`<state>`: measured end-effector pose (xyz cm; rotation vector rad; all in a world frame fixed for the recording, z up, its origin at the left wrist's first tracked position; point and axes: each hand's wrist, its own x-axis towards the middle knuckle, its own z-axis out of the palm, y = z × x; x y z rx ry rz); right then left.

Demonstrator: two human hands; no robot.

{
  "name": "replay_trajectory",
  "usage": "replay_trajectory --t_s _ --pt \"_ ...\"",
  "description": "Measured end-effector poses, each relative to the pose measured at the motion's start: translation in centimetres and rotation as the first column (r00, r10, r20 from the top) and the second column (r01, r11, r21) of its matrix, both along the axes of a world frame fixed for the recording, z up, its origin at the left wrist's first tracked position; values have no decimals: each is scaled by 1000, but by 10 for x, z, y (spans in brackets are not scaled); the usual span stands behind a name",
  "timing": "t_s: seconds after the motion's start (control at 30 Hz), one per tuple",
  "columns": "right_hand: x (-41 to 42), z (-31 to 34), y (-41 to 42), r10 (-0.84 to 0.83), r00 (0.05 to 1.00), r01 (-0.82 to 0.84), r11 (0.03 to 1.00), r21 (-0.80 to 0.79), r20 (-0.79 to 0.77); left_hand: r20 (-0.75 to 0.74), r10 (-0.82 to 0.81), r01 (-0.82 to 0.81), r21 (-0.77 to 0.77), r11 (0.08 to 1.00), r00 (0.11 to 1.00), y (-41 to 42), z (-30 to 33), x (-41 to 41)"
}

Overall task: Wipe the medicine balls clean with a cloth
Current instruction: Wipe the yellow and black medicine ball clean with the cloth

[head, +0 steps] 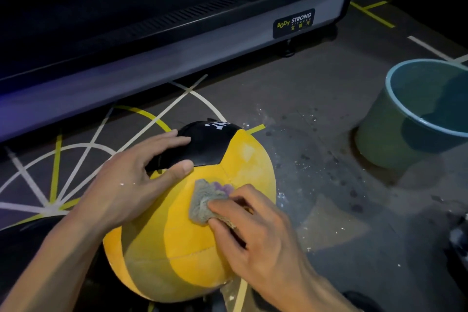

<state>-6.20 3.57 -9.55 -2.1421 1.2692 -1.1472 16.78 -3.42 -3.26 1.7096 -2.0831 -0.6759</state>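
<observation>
- Our right hand [255, 230] presses a grey cloth [206, 201] against the yellow face of the medicine ball [192, 248], fingers curled over the cloth's edge.
- Our left hand [134, 180] rests on the ball's upper left, fingers spread and fairly straight across its black panel, thumb on the yellow.
- The ball sits on the floor [316, 99], which bears white and yellow lines and wet splashes.
- Farther right stands a pale green bucket [379, 134].
- Beyond lies a treadmill base [177, 53] labelled "BODY STRONG".

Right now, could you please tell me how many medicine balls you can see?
1: the yellow and black medicine ball on the floor, under both hands. The dark shape at lower left may be another; I cannot tell.
</observation>
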Motion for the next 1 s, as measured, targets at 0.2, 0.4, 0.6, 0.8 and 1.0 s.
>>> replay_trajectory --t_s 0.2,0.4,0.6,0.8,1.0 --pt "-24 -7 -71 -145 989 141 986 89 42 -16 43 -42 50 998 999 -1 1 -1" --pt "-31 -8 -74 -199 978 188 970 154 58 -14 33 -32 51 998 999 1 1 -2" --pt "-28 -10 -68 -62 998 61 997 52 11 -27 23 -21 44 999 999 6 0 -4" --pt "-54 -37 -96 -296 955 289 909 300 -21 -22 10 -10 36 999 1000 7 -2 -4" --pt "-26 -15 -48 -128 986 112 982 154 105 -54 64 -59 82 995 996 10 4 -11"
